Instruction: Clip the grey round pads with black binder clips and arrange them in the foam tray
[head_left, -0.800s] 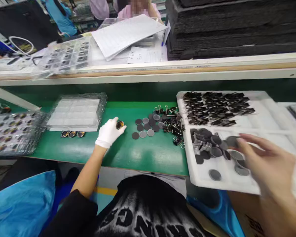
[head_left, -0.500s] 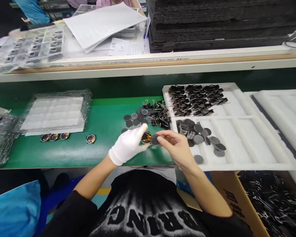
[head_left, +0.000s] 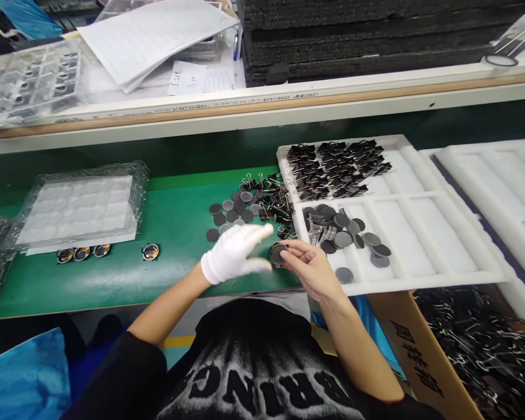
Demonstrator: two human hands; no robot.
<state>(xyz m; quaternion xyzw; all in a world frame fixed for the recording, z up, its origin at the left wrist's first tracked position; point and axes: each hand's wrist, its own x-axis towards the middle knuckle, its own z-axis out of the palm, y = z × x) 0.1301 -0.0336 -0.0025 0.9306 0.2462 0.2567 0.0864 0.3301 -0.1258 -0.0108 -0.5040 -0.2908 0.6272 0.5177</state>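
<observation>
My left hand [head_left: 236,251], in a white glove, has its thumb and fingers spread and holds nothing. Just to its right, my bare right hand [head_left: 310,265] pinches a round watch part [head_left: 279,254] with a dark grey disc face showing; its far side is hidden. Behind my hands lie loose grey and black discs [head_left: 232,216] on the green mat, beside a heap of black binder clips [head_left: 275,204]. More discs [head_left: 343,239] are piled in the white foam tray [head_left: 452,271] right of my right hand. Off to the left sits a single watch head [head_left: 151,251] with an orange-and-black face.
Three similar watch heads [head_left: 83,252] lie farther left, before a clear plastic tray [head_left: 85,204]. Rows of binder clips [head_left: 332,169] fill part of the foam tray. A shelf edge [head_left: 179,119] crosses behind. A cardboard box [head_left: 415,344] of clips stands below right.
The watch part has passed from my gloved left hand to my right hand, with the grey disc now over it. My left hand has opened away from it. The camera view has shifted slightly.
</observation>
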